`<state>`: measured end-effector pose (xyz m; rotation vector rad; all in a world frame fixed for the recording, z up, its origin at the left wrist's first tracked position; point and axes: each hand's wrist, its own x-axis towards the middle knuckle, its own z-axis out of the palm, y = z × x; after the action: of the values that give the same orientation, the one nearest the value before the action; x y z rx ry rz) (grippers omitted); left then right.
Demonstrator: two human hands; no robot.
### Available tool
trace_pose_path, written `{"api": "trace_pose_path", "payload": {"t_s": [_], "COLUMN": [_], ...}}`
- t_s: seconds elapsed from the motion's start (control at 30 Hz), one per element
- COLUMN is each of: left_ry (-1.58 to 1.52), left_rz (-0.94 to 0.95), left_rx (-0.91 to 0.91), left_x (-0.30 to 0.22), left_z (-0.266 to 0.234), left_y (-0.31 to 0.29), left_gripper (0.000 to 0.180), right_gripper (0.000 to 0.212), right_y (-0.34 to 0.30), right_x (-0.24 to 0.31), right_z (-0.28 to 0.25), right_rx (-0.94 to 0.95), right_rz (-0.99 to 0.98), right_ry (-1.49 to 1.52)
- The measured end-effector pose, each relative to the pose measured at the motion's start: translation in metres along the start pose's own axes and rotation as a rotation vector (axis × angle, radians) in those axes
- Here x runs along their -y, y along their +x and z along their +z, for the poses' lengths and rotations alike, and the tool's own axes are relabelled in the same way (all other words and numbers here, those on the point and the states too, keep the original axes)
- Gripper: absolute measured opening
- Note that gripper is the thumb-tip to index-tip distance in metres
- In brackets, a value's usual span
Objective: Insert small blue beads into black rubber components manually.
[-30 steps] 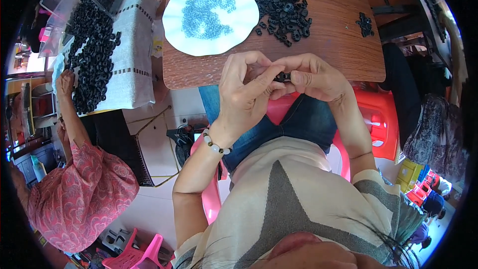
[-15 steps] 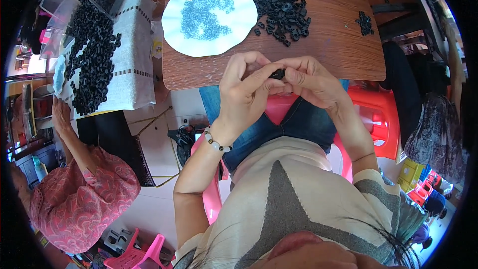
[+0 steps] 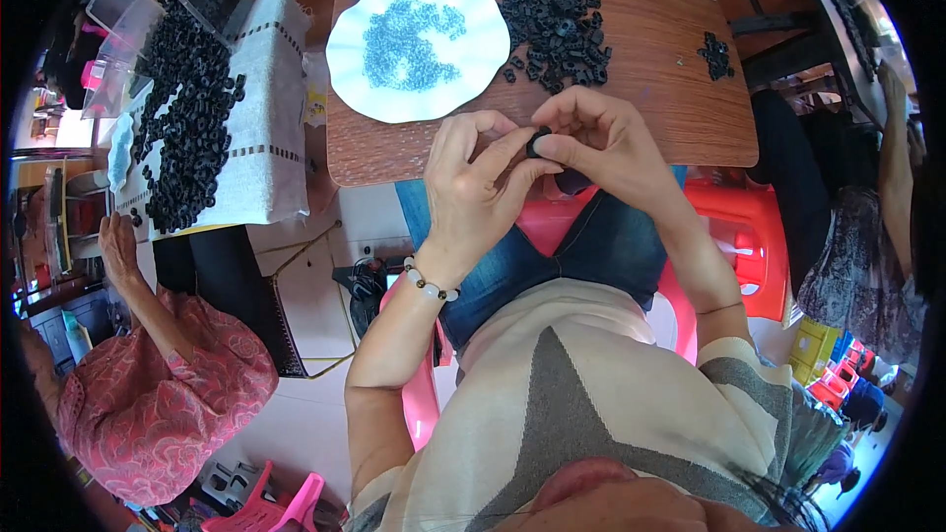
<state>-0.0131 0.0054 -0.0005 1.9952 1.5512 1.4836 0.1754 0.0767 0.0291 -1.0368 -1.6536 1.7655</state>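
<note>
Between the fingertips of my left hand and my right hand is a small black plastic part. Both hands pinch it, above the near edge of the brown table. Beyond my left hand lies a white wavy-rimmed plate with many tiny clear pieces on it. Past my right hand a pile of small black parts rests on the table, touching or close beside the plate. A smaller cluster of black parts sits at the table's right.
On the left, a cloth-covered table bears a big heap of black parts. A co-worker in a pink patterned top reaches a hand to it. Another person is at the right. A red plastic chair stands beside my legs.
The black part has turned between my fingers, and my right hand's fingers have shifted around it. The co-worker's hand on the left has moved slightly toward them, away from the heap.
</note>
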Motion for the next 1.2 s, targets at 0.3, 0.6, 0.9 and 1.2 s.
{"api": "trace_pose_path", "payload": {"t_s": [0.3,0.6,0.9,1.2], "left_ry": [-0.159,-0.166,-0.133,-0.131], "left_rz": [-0.057,-0.030,-0.081,-0.102], "left_rx": [-0.064,-0.022,-0.001,0.016], "left_x": [0.000,-0.004,0.004,0.005], "left_z": [0.007,0.011,0.006,0.006], "left_y": [0.004,0.009,0.003,0.003], "left_gripper": [0.017,0.009,0.009,0.009], "right_gripper": [0.020,0.014,0.024,0.018], "right_y": [0.047,0.078,0.086,0.088], "right_x": [0.080,0.141,0.015,0.003], "right_z": [-0.089,-0.164,-0.083,-0.076], "right_rx": [-0.359,-0.830,-0.319,-0.314], "right_rz": [-0.631,-0.774,-0.589,-0.445], "right_ry": [-0.678,-1.116,-1.130,-1.110]}}
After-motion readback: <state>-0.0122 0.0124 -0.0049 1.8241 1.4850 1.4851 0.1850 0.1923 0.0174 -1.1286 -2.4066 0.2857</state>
